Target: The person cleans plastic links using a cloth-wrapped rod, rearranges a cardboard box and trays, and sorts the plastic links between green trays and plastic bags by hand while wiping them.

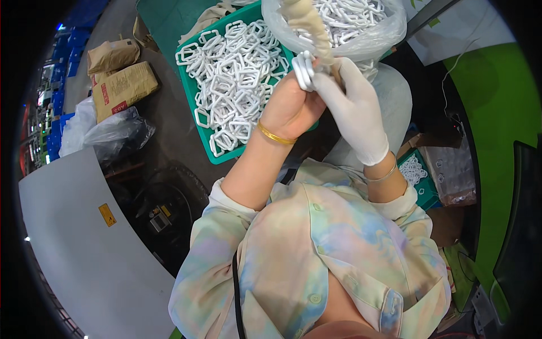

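Note:
My bare left hand (291, 104), with a gold bangle at the wrist, is closed round several white plastic links (304, 70) stacked side by side. My right hand (355, 104) wears a white glove; its fingers are bent beside those links, thumb close against them. A cream, ribbed, tapering thing (309, 25) stands just beyond both hands, its lower end reaching the gloved fingers. A thin brown piece shows between these fingers, and I cannot make out what it is. Beyond my left hand lies a green tray (189, 104) heaped with white angular links (240, 73).
A clear plastic bag (389, 25) of white links stands beyond my right hand. Paper sacks (125, 90) and crumpled plastic (121, 133) lie at the far left. A grey panel (73, 226) fills the near left. At right sits a smaller green tray (430, 195) of links.

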{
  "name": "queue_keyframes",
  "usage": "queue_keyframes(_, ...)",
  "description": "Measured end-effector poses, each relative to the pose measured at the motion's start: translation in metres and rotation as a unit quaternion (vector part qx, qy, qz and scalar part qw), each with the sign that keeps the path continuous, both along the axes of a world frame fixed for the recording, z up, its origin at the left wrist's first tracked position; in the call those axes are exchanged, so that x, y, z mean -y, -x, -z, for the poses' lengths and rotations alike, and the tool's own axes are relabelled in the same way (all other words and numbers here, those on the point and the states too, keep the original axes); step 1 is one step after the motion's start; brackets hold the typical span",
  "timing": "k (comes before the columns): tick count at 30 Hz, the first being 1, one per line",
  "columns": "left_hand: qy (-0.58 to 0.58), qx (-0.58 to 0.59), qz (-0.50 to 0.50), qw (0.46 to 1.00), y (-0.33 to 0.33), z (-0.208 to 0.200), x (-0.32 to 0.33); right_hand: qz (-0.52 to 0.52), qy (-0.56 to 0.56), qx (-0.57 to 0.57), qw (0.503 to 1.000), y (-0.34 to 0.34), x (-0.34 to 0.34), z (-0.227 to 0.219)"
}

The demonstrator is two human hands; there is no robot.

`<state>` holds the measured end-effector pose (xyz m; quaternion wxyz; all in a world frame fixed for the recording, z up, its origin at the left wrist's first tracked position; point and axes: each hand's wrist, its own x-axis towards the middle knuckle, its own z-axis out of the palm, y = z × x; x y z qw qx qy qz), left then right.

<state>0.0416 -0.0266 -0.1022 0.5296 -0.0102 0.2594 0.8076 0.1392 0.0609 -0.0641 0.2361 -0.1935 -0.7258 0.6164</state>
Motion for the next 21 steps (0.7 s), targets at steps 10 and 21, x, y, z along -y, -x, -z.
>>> queue_keyframes(10, -0.032, -0.047, -0.005, 0.998, 0.000, -0.019, -0.014, 0.019, -0.064, -0.045, 0.997, 0.001, -0.011, -0.002)
queue_keyframes(21, -0.127, -0.028, -0.008, 0.992, 0.009, -0.020, -0.031, 0.048, -0.017, -0.010, 0.999, 0.005, -0.016, -0.019)
